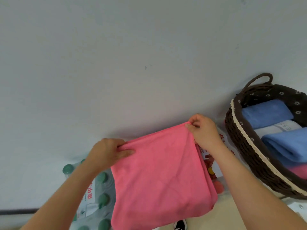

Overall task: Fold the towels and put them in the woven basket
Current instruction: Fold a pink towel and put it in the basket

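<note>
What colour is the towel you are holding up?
The towel is pink; the head view shows it best.

A pink microfibre towel [162,171] hangs doubled over in the air, its top edge pulled taut and rising to the right, with its layers showing along the right side. To its right sits a dark brown woven basket [245,146] with cream lace trim and a loop handle. Inside lie a folded blue towel [265,113], a pale grey towel [277,128], a second blue towel [287,145] and a folded pink towel [299,173] (mostly cut off at the edge).
</note>
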Demonstrator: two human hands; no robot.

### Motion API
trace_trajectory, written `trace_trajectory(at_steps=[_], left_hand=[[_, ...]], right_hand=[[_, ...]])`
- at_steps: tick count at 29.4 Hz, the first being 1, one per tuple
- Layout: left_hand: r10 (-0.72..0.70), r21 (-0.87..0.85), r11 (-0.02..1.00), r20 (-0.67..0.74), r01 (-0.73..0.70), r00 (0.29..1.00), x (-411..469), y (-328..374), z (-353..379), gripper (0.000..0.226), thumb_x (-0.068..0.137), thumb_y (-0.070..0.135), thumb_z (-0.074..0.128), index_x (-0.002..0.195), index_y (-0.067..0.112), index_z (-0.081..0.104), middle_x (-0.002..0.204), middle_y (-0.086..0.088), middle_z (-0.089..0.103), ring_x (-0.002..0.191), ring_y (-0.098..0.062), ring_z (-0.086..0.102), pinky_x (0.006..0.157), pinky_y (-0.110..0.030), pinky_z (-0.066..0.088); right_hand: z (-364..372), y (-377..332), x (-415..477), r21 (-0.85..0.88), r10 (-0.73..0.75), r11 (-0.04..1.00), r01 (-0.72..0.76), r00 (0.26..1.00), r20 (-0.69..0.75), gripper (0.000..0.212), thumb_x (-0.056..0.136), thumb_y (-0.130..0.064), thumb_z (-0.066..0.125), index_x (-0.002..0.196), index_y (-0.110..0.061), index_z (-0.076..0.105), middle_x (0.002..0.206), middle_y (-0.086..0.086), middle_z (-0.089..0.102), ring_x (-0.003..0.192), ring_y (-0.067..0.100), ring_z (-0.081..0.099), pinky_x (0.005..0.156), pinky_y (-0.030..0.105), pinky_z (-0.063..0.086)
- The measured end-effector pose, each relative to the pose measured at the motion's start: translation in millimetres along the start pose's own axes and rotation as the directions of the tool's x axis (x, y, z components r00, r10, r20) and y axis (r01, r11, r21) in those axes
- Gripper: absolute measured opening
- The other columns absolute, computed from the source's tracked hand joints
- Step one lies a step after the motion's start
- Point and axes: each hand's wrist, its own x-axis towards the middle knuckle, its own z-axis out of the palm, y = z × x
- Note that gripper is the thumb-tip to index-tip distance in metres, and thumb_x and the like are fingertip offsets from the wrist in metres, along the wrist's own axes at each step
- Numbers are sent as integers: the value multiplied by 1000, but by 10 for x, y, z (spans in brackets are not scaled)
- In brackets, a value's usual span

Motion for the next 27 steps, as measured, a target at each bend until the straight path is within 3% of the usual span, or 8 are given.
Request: trace_trajectory(at_steps=[2, 4, 9, 12, 14, 18, 22, 27], left_hand=[[86, 16, 996, -85, -85, 993, -111, -111, -100, 47, 73, 71, 47, 53, 29, 38, 48, 9, 43, 49, -7, 42, 50, -26, 34], [168, 53, 986, -185, -160, 968, -189, -213, -170, 47, 79, 67, 42, 57, 26, 51, 53, 9, 48, 54, -14, 48, 54, -28, 40], [217, 39, 975, -380, -219, 899, -435, -410, -321, 46, 81, 56, 53, 67, 16, 69, 84, 3, 60, 79, -14, 50, 71, -31, 44], [45, -204, 970, -371, -129, 927, -646, -347, -506, 35, 77, 56, 69, 66, 23, 71, 79, 9, 68, 69, -10, 60, 65, -31, 51], [-72, -439, 896, -309, -75, 948, -796, -255, -627, 26, 71, 49, 73, 64, 24, 72, 64, 6, 69, 58, -18, 63, 59, -37, 54], [-70, -700, 693, -305, -173, 950, -1100, 46, -828, 22, 66, 30, 81, 67, 13, 68, 59, 0, 66, 55, -17, 55, 54, -28, 47], [105, -822, 495, -266, -282, 958, -1355, 386, -925, 25, 73, 8, 78, 76, 9, 53, 63, -6, 53, 56, -20, 46, 50, -26, 41], [443, -843, 397, -169, -362, 880, -1703, 772, -839, 10, 87, 4, 64, 86, 12, 60, 73, -1, 54, 58, -20, 55, 55, -28, 49]], right_hand=[[18, -74, -32, -45, -27, 999, 27, 1000, -6, 25, 87, -16, 66, 71, -27, 50, 63, -8, 56, 52, 7, 49, 59, 27, 45], [39, -147, -85, -34, -12, 999, 11, 999, -43, 26, 88, -16, 64, 71, -29, 48, 67, -7, 56, 55, 11, 52, 62, 36, 52], [9, -388, -301, 94, 22, 996, -10, 991, -132, 6, 91, -12, 59, 88, -15, 54, 81, 1, 58, 72, 23, 62, 66, 47, 57], [-70, -545, -539, 20, -48, 998, 55, 969, -244, 5, 92, -14, 58, 90, -15, 53, 84, 2, 60, 80, 22, 58, 72, 30, 44], [-116, -627, -756, 30, -66, 996, 79, 948, -312, 5, 93, -15, 57, 91, -16, 53, 84, 2, 60, 79, 19, 56, 72, 30, 42], [-300, -768, -1227, 14, -105, 992, 126, 878, -467, 3, 94, -17, 54, 94, -17, 51, 86, 1, 59, 80, 17, 56, 72, 31, 44], [-672, -953, -1590, -77, -176, 983, 164, 763, -622, 2, 96, -16, 52, 97, -15, 50, 82, -2, 55, 79, 18, 54, 67, 25, 37], [-1129, -1367, -1668, -267, -300, 952, 151, 639, -708, 11, 96, -18, 49, 102, -10, 53, 86, 1, 57, 80, 22, 53, 72, 32, 39]])
